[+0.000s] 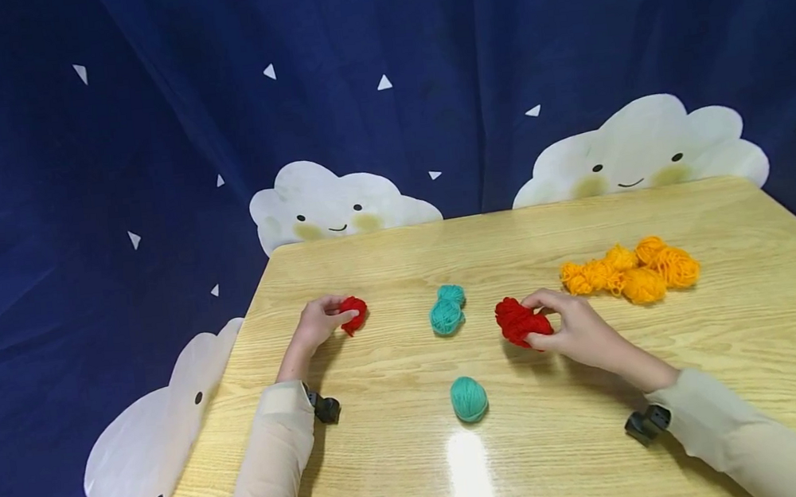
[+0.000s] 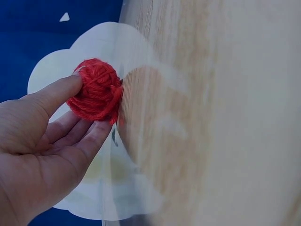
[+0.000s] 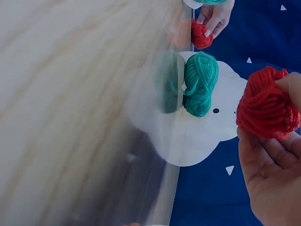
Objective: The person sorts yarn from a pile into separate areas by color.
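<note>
At the left of the table, my left hand pinches a small red yarn ball between thumb and fingers. In the left wrist view that ball sits right at the tabletop. My right hand grips a larger, looser red yarn bundle right of the table's middle. The right wrist view shows this bundle raised above the table surface, thumb on one side and fingers on the other. Between the hands lies teal yarn, a smaller lump behind a larger one. Nearer the front is a single teal yarn ball.
Several orange yarn balls lie clustered at the back right of the wooden table, beyond my right hand. A dark blue curtain with white clouds and triangles hangs behind the table and along its left side.
</note>
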The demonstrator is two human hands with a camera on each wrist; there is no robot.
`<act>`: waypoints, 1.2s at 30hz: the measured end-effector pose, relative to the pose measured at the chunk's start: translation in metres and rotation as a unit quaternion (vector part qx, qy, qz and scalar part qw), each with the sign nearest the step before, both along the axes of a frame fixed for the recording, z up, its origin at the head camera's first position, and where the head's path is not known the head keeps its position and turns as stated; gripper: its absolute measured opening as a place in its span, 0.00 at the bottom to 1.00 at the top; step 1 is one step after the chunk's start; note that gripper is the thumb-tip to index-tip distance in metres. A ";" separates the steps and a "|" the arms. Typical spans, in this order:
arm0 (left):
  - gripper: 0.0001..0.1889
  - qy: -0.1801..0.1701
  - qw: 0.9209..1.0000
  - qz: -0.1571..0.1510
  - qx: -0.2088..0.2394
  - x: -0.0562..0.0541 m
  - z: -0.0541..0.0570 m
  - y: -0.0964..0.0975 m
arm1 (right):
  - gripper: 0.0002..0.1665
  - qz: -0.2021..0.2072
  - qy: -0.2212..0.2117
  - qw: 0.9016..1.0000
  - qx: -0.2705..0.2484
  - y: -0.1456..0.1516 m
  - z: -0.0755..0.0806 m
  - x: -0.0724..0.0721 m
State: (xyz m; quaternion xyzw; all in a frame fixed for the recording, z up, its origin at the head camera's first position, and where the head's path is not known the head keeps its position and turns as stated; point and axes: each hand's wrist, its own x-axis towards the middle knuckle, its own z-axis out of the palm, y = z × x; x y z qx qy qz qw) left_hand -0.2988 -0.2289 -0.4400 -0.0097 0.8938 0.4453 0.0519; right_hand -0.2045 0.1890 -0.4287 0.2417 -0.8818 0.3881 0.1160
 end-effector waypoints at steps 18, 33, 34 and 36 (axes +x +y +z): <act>0.22 0.007 1.000 -0.001 -0.006 0.002 0.001 -0.001 | 0.20 0.045 -0.003 0.999 0.018 -0.027 0.003 -0.011; 0.23 0.008 1.000 -0.001 0.002 0.002 0.001 0.000 | 0.20 0.080 0.016 0.997 0.010 -0.043 0.006 -0.014; 0.23 0.005 1.000 0.000 0.004 0.002 0.001 0.000 | 0.20 0.082 0.018 0.996 0.008 -0.045 0.006 -0.014; 0.23 0.004 1.000 0.001 0.004 0.002 0.001 0.000 | 0.20 0.087 0.020 0.996 0.008 -0.047 0.006 -0.016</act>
